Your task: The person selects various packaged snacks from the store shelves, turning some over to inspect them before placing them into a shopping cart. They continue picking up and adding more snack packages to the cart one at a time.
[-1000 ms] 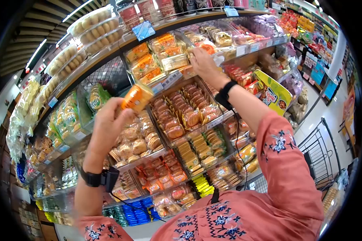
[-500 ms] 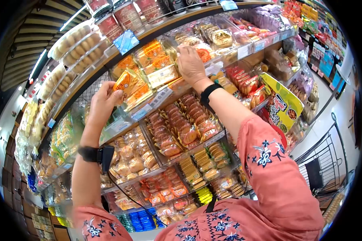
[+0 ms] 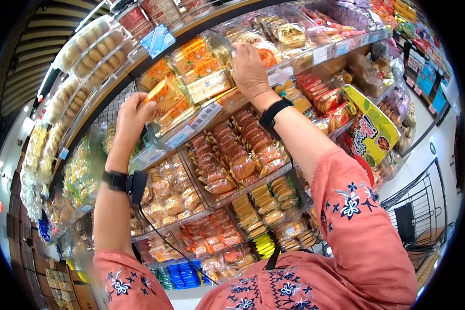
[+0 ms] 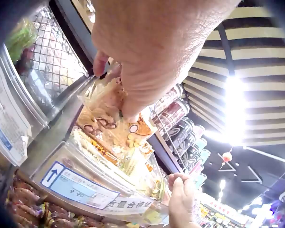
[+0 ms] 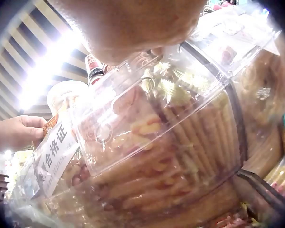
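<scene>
In the head view, my left hand [image 3: 132, 119] pinches the corner of an orange-and-clear snack packet [image 3: 166, 95] at the left end of an upper shelf bin. The left wrist view shows the thumb over this packet [image 4: 104, 126], whose wrapper lies among similar ones. My right hand [image 3: 250, 72] is at the bin's right end, beside more orange-labelled packets [image 3: 194, 54]. Its fingertips reach in by the clear divider, and I cannot tell whether they grip anything. Close under the right hand, the right wrist view shows clear plastic over stacked biscuits [image 5: 180, 133].
A price label [image 4: 80, 187] is fixed on the bin's front. Below are bins of wrapped biscuits [image 3: 232, 150]. Round cookie tubs [image 3: 95, 49] stand at upper left, a yellow-green sign [image 3: 369, 121] juts out at right, and a shopping cart [image 3: 416, 206] stands behind it.
The left hand has carried the orange packet up and left, from in front of the shelves into the bin's left end. The right hand has stayed by the bin's right end.
</scene>
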A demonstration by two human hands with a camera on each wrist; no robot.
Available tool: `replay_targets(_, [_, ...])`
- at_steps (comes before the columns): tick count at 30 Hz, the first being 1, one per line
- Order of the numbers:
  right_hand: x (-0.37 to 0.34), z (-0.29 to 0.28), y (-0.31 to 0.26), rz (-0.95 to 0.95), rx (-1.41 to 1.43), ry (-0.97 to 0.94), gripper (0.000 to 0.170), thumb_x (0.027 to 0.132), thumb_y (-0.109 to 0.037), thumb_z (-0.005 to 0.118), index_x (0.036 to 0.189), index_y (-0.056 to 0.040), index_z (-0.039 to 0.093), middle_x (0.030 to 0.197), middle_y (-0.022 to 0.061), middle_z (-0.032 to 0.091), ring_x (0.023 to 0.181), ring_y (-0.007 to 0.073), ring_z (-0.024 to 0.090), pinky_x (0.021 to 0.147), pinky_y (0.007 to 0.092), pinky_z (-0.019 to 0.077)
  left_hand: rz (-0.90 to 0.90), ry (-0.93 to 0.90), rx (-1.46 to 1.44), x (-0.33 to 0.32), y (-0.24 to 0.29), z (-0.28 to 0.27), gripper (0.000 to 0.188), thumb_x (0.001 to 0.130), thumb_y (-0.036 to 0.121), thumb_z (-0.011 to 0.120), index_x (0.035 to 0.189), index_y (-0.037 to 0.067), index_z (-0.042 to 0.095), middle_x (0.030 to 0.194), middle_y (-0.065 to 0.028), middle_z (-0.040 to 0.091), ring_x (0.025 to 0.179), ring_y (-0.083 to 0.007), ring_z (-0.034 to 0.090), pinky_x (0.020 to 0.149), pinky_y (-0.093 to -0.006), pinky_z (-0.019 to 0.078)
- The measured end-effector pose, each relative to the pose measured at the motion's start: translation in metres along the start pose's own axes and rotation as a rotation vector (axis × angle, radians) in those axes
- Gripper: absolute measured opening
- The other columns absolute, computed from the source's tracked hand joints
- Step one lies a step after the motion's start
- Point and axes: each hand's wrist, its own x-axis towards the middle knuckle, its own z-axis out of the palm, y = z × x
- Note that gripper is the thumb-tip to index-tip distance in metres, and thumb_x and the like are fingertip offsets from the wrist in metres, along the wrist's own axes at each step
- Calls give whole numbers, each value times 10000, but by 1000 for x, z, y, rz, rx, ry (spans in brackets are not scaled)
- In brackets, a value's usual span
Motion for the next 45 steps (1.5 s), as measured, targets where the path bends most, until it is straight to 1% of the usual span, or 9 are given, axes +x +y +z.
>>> replay_targets(1, [-1,0,0,0,-7,-5,246,935,-81,545,1169,-4,549,1118,199,608,1076,380,577,951,451,480,-78,-10,-127,2,-3,1,279,904,229,709,1084,19,673,958,-121,704,886,-245,652,807,-362,494])
replay_targets(2, [0,1,1,0,-14,-7,248,933,-81,548,1170,-5,549,1115,198,609,1074,380,578,949,452,481,-91,-18,-184,4,-8,2,263,923,220,703,1091,20,671,955,-76,707,869,-158,645,802,-311,495])
replay_targets(9, [-1,1,2,-20,-53,-29,250,928,-89,565,1165,-11,549,1111,191,614,1065,374,582,947,451,484,-195,-174,-414,5,-11,2,271,941,224,707,1102,11,663,919,-23,677,860,-78,585,787,-267,484])
replay_targets(12, [0,0,1,-13,-39,-35,245,933,-93,560,1164,-13,549,1115,190,612,1067,374,581,952,452,481,-126,-152,-378,12,-15,9,294,920,231,725,1102,8,666,918,-68,693,875,-133,620,800,-304,493])
replay_targets(15, [0,0,0,-2,-32,-45,237,940,-98,553,1161,-15,550,1127,192,611,1076,374,580,958,452,479,-28,-112,-43,20,-14,9,341,893,254,749,1113,5,674,973,-129,708,945,-241,646,833,-363,500])
replay_targets(16, [0,-1,0,1,-36,-51,234,942,-100,551,1160,-16,551,1132,193,612,1079,374,580,961,452,478,64,-92,157,19,-7,5,436,869,282,767,1191,10,654,1094,-189,690,1041,-347,632,898,-419,496])
replay_targets(23, [0,-1,-2,9,-38,-53,224,947,-100,544,1155,-18,553,1135,194,615,1091,371,581,968,450,476,53,-258,201,25,0,11,749,852,421,757,1408,-13,505,1376,-253,573,1300,-393,535,1074,-456,431])
replay_targets(30, [-1,0,1,3,-50,-72,210,942,-90,544,1139,-18,557,1116,187,625,1079,365,590,968,441,480,-20,-500,423,53,5,9,1150,668,730,757,1463,-40,440,1424,-279,530,1335,-394,507,1107,-444,401])
replay_targets(45, [-1,0,0,-22,-47,-68,220,930,-100,562,1134,-15,558,1119,184,621,1087,365,585,973,443,479,-83,-602,291,58,14,8,1173,678,730,757,1481,-52,408,1463,-283,487,1349,-390,495,1127,-410,382])
